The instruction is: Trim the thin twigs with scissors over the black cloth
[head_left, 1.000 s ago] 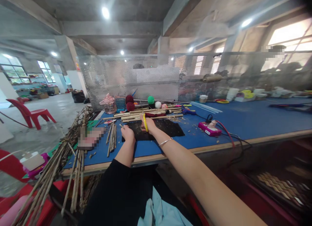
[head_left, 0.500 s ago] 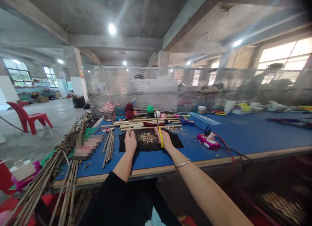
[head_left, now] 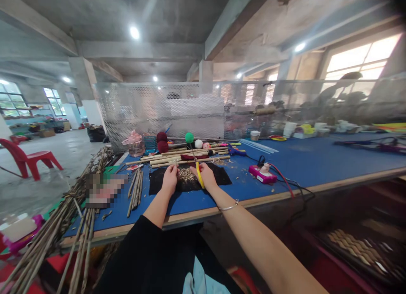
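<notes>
Yellow-handled scissors [head_left: 199,175] are held in my right hand [head_left: 207,177], their blades pointing away from me toward the back of the table. My left hand [head_left: 169,179] is closed in a pinch, but whatever lies between its fingertips is too small to make out. Between the two hands a pile of small woody chips [head_left: 187,174] rests on a black cloth [head_left: 157,182]. Just behind the cloth lie several pale wooden sticks [head_left: 165,161] and a dark red piece among them.
Thin sticks [head_left: 135,186] lie left of the cloth, beside a large bundle of branches [head_left: 63,218] over the table edge. A blue glue gun [head_left: 236,151] and a magenta power strip [head_left: 262,174] with cables are to the right. Yarn balls [head_left: 162,141] stand behind.
My hands have come closer together over the chips, the left fingers now pinched higher near the pile. The scissors stay in my right hand. The whole view has shifted slightly.
</notes>
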